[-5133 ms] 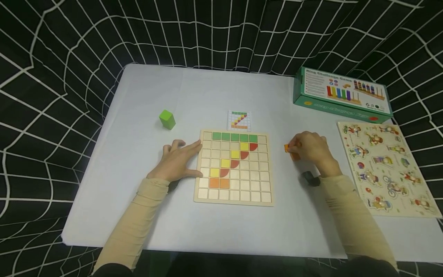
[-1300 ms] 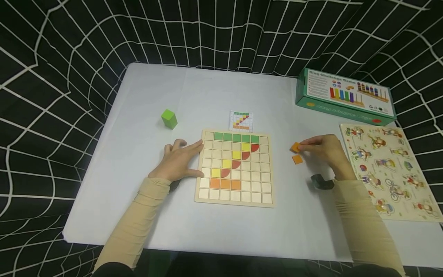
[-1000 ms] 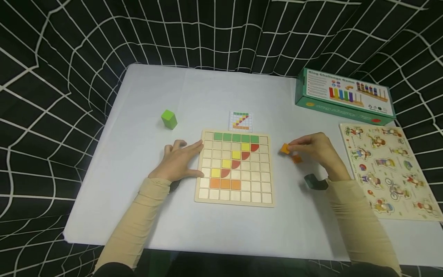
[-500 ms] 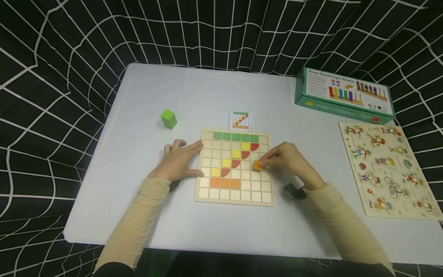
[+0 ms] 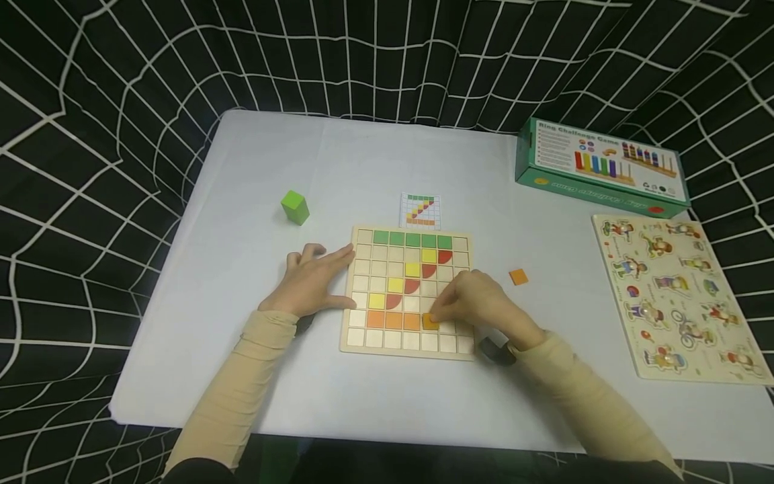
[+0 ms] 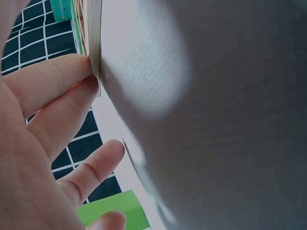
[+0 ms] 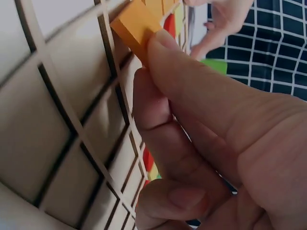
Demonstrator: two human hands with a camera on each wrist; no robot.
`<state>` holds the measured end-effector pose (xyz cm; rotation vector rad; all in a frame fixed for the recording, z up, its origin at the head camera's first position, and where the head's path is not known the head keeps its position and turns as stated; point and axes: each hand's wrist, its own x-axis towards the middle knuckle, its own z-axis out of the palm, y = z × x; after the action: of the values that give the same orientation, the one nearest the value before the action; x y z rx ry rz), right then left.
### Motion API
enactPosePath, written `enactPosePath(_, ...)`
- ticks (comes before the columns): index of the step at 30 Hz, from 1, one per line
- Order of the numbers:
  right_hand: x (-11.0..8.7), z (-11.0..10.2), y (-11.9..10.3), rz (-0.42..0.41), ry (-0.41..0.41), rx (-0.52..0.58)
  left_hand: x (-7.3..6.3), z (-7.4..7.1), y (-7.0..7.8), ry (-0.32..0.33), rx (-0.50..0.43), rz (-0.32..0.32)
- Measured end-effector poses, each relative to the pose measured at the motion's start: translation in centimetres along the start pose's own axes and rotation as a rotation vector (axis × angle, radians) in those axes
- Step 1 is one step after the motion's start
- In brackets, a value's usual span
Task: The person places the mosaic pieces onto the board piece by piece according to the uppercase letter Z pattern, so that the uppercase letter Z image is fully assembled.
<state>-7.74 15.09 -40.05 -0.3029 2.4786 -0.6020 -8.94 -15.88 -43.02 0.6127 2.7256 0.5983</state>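
Note:
A wooden grid board lies mid-table, with green tiles along its top, yellow squares and red quarter-round tiles in a diagonal, and orange tiles low down. My right hand pinches an orange square tile between thumb and forefinger, over the cell right of the orange row. In the right wrist view that tile is tilted, one corner toward the board. My left hand touches the board's left edge with fingertips and thumb, fingers spread. Another orange tile lies loose on the table to the right.
A small pattern card sits just beyond the board. Left of it stands a green block. A green game box occupies the back right, with a wooden picture puzzle in front of it.
My right hand picked up one of two loose orange tiles and carried it left and down to the board's lower row. Earlier, a third orange tile joined that row. My left hand stayed put.

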Motion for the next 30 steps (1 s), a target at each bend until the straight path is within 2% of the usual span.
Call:
enactPosePath(9,0.0,1.2,-0.3,0.004,0.048,-0.043,-0.1,-0.1,-0.1,-0.001,0.002,-0.003)
enactPosePath(14,-0.1,1.1,0.1,-0.004,0.087,-0.047,0.0,0.0,-0.1,0.004,0.004,0.001)
enactPosePath(17,-0.5,0.4,0.8,0.007,0.126,-0.022,0.0,0.0,-0.1,0.009,0.003,0.004)
enactPosePath(20,-1.1,-0.9,1.7,0.065,0.181,0.002,-0.1,0.0,-0.1,0.012,0.0,0.004)
enactPosePath(24,-1.7,-2.9,3.5,0.151,0.247,-0.019,-0.1,0.1,-0.1,0.013,0.002,0.004)
enactPosePath(30,-2.3,-5.1,7.4,0.234,0.266,-0.032,0.0,0.1,-0.1,0.011,0.004,0.003)
